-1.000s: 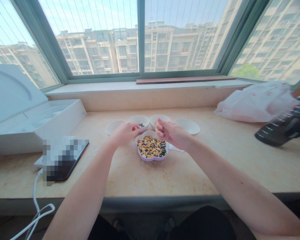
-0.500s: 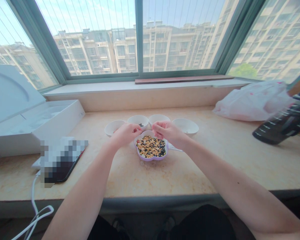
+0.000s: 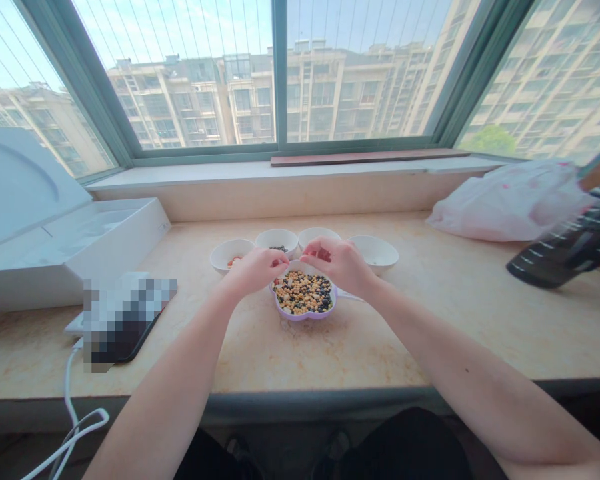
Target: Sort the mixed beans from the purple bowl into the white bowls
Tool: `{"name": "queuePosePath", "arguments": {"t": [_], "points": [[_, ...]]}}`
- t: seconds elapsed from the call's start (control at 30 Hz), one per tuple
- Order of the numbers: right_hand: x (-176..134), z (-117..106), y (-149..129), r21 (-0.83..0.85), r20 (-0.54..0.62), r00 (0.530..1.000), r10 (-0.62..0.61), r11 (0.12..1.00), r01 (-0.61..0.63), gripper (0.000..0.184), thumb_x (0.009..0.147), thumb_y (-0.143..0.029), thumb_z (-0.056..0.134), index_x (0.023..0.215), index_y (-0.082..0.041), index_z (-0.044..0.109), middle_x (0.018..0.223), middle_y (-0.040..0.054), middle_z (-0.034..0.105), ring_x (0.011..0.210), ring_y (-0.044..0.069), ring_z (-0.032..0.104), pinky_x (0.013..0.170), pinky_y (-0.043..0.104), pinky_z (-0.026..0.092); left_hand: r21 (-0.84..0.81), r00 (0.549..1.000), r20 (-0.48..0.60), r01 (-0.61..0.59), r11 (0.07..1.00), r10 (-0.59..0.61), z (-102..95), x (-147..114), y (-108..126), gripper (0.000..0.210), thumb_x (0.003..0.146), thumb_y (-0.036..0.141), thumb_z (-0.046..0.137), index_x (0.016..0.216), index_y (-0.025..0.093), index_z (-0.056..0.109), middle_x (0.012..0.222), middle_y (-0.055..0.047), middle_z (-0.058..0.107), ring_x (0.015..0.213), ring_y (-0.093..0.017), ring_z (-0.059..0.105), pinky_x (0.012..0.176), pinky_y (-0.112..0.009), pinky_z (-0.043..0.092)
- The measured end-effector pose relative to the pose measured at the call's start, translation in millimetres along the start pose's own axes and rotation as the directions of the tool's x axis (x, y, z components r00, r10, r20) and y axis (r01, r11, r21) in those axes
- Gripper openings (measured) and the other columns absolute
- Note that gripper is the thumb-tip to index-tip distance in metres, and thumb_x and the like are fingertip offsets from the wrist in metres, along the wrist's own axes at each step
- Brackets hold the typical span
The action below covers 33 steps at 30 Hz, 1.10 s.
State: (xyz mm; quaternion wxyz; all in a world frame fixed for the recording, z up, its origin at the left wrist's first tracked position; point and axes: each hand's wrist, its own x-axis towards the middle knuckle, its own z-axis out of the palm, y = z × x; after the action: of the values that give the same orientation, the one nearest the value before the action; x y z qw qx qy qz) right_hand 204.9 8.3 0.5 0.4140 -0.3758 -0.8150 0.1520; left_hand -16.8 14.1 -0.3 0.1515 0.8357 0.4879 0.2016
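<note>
A purple lobed bowl (image 3: 305,317) holds mixed beans (image 3: 304,291) in yellow and black, with a few pale and reddish pieces. Over its back left rim is my left hand (image 3: 258,269), thumb and fingers pinched; whatever they hold is too small to name. My right hand (image 3: 341,263) is above the back right rim, its fingers curled together, and their contents are hidden. Behind stand a left white bowl (image 3: 220,255) with some reddish and pale pieces, a second white bowl (image 3: 275,237) with dark beans, a third white bowl (image 3: 320,234) and a right white bowl (image 3: 387,257).
An open white box (image 3: 115,247) stands at the left, with a blurred-out phone (image 3: 135,333) and a white cable (image 3: 69,387) before it. A plastic bag (image 3: 505,203) and a dark bottle (image 3: 555,250) are at the right. The counter (image 3: 300,367) ends in front of me.
My right hand has shifted slightly up, and its fingers now curve down toward the purple bowl. My left hand has moved slightly right, showing more of the left white bowl.
</note>
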Motion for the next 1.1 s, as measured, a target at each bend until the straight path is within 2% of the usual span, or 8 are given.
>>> {"name": "queuePosePath", "arguments": {"t": [0.13, 0.27, 0.47, 0.63, 0.8, 1.1], "points": [[6, -4, 15, -0.010, -0.141, 0.988, 0.065, 0.998, -0.067, 0.017, 0.091, -0.033, 0.065, 0.093, -0.020, 0.075, 0.085, 0.0044, 0.075, 0.069, 0.016, 0.063, 0.068, 0.030, 0.049, 0.009, 1.000, 0.027, 0.012, 1.000, -0.012, 0.5, -1, 4, 0.024, 0.090, 0.032, 0.055, 0.093, 0.023, 0.077, 0.074, -0.001, 0.070, 0.066, -0.015, 0.060, 0.061, -0.027, 0.038], [12, -10, 34, -0.105, -0.195, 0.970, 0.143, 0.981, -0.166, 0.016, 0.090, -0.026, 0.063, 0.094, -0.017, 0.076, 0.093, 0.0079, 0.077, 0.073, 0.019, 0.066, 0.074, 0.033, 0.052, 0.002, 0.998, 0.062, -0.009, 1.000, 0.009, 1.9, -1, 9, 0.023, 0.089, 0.032, 0.058, 0.091, 0.022, 0.078, 0.075, -0.002, 0.070, 0.068, -0.016, 0.061, 0.065, -0.027, 0.042], [13, -12, 57, -0.257, -0.175, 0.970, 0.170, 0.943, -0.212, 0.021, 0.091, -0.015, 0.057, 0.096, -0.015, 0.077, 0.103, 0.0108, 0.077, 0.091, 0.023, 0.070, 0.088, 0.036, 0.051, -0.012, 0.989, 0.125, -0.077, 0.997, 0.078, 10.7, -1, 18, 0.018, 0.085, 0.024, 0.060, 0.086, 0.022, 0.079, 0.079, -0.003, 0.073, 0.069, -0.016, 0.062, 0.061, -0.026, 0.042], [12, -13, 60, -0.354, -0.111, 0.970, 0.215, 0.904, -0.241, 0.029, 0.092, -0.012, 0.050, 0.099, -0.018, 0.078, 0.108, 0.0097, 0.076, 0.101, 0.024, 0.068, 0.094, 0.037, 0.047, 0.062, 0.980, 0.141, -0.151, 0.987, 0.141, 18.2, 2, 20, 0.018, 0.084, 0.020, 0.062, 0.087, 0.022, 0.079, 0.089, -0.004, 0.076, 0.074, -0.017, 0.064, 0.067, -0.027, 0.045], [12, -14, 57, -0.389, -0.067, 0.973, 0.222, 0.892, -0.230, 0.024, 0.092, -0.020, 0.056, 0.102, -0.019, 0.078, 0.107, 0.0094, 0.075, 0.091, 0.023, 0.067, 0.090, 0.036, 0.047, 0.092, 0.970, 0.169, -0.194, 0.977, 0.177, 20.0, 3, 25, 0.020, 0.084, 0.016, 0.061, 0.089, 0.021, 0.079, 0.093, -0.004, 0.077, 0.080, -0.019, 0.066, 0.077, -0.030, 0.048], [12, -11, 45, -0.376, -0.055, 0.982, 0.182, 0.907, -0.189, 0.021, 0.092, -0.025, 0.059, 0.095, -0.018, 0.078, 0.093, 0.0089, 0.071, 0.082, 0.022, 0.065, 0.082, 0.036, 0.047, 0.118, 0.970, 0.173, -0.193, 0.974, 0.172, 21.4, 3, 24, 0.018, 0.084, 0.014, 0.061, 0.082, 0.021, 0.077, 0.088, -0.003, 0.076, 0.080, -0.019, 0.066, 0.082, -0.032, 0.048]]}}
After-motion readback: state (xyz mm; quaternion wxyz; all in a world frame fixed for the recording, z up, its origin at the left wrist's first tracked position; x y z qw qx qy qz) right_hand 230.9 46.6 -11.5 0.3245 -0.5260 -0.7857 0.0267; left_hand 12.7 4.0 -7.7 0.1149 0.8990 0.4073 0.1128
